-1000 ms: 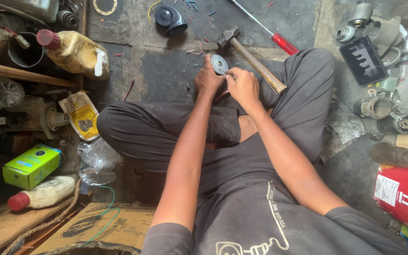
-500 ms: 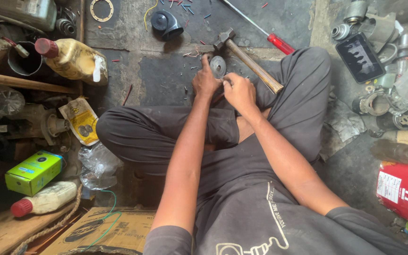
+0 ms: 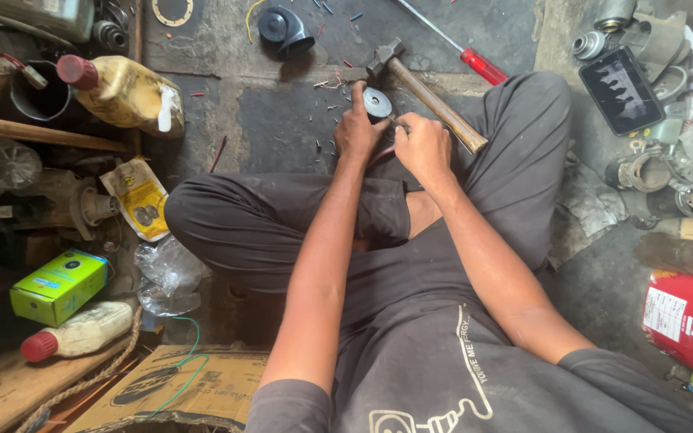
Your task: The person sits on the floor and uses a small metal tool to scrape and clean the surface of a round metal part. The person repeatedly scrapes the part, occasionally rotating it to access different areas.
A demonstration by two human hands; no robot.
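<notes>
Disc (image 3: 377,103) between left hand (image 3: 358,128), right hand (image 3: 423,147)

The person wears a dark grey short-sleeved T-shirt (image 3: 435,353) with a pale line-drawn print and lettering on the front, and matching dark grey loose trousers (image 3: 282,224). Both forearms are bare.

Hammer (image 3: 431,95), red-handled screwdriver (image 3: 463,50), yellow bottle (image 3: 122,92), green box (image 3: 58,285).

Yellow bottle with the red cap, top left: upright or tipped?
Tipped. The yellow bottle lies on its side on the floor, red cap pointing left, beside a dark round can. Cap is on.
</notes>
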